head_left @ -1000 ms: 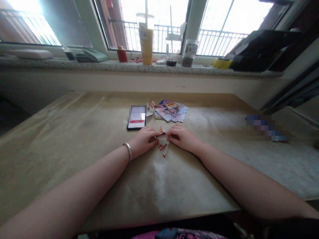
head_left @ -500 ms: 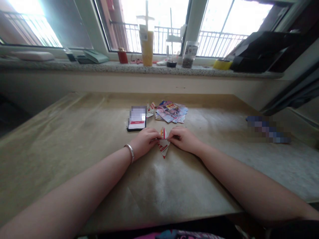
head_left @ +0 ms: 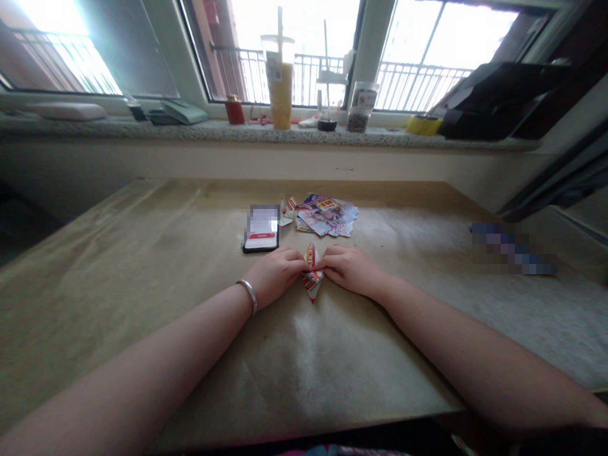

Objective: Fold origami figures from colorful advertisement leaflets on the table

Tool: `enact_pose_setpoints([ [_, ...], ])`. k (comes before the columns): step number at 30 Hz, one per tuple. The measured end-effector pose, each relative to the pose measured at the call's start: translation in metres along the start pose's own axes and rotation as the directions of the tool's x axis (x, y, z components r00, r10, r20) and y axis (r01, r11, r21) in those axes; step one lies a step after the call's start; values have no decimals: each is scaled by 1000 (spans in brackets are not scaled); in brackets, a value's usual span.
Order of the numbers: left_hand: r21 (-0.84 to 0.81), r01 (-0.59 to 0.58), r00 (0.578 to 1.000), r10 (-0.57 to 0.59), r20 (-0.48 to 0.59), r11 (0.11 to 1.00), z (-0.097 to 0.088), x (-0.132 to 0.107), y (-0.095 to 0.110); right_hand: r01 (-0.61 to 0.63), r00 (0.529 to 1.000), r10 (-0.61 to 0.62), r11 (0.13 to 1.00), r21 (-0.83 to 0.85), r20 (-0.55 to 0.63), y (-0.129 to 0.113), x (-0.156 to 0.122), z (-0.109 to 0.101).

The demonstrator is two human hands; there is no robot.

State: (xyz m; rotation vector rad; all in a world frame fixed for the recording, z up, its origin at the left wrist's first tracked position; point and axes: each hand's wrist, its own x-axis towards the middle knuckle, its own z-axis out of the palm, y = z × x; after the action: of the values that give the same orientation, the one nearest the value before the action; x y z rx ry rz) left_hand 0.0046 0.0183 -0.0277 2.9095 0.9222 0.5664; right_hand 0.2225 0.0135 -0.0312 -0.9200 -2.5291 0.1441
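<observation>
A small folded piece of printed red-and-white paper (head_left: 312, 278) lies on the paper-covered table (head_left: 142, 266), pinched from both sides. My left hand (head_left: 274, 274), with a silver bangle on its wrist, presses its left side. My right hand (head_left: 349, 269) presses its right side. The fingertips of both hands nearly meet over the fold, and only the paper's upright top flap and lower point show between them.
A phone (head_left: 261, 228) with a lit screen lies just beyond my left hand. Next to it are a small folded paper shape (head_left: 287, 211) and a pile of printed sheets (head_left: 327, 215). A tall drink cup (head_left: 280, 76), jars and a black device (head_left: 494, 101) stand on the windowsill.
Both hands have pushed closer together, narrowing the folded paper; its wide triangle is now squeezed to a slim shape with the top flap standing up. The view shifted slightly.
</observation>
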Motion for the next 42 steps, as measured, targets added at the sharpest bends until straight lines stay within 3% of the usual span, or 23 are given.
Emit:
enact_pose_setpoints([
  [22, 154, 19, 988, -42, 148, 988, -13, -4, 7, 62, 997, -59, 996, -68, 44, 2, -1, -1],
  [32, 127, 25, 998, -33, 60, 992, -7, -4, 8, -150, 988, 146, 984, -91, -51, -8, 2, 2],
  [37, 86, 24, 999, -27, 36, 996, -1, -1, 5, -175, 984, 168, 974, -144, -58, -9, 4, 5],
  [42, 32, 62, 998, -61, -27, 998, 3, 2, 1, -173, 982, 168, 984, -52, -88, -7, 6, 10],
])
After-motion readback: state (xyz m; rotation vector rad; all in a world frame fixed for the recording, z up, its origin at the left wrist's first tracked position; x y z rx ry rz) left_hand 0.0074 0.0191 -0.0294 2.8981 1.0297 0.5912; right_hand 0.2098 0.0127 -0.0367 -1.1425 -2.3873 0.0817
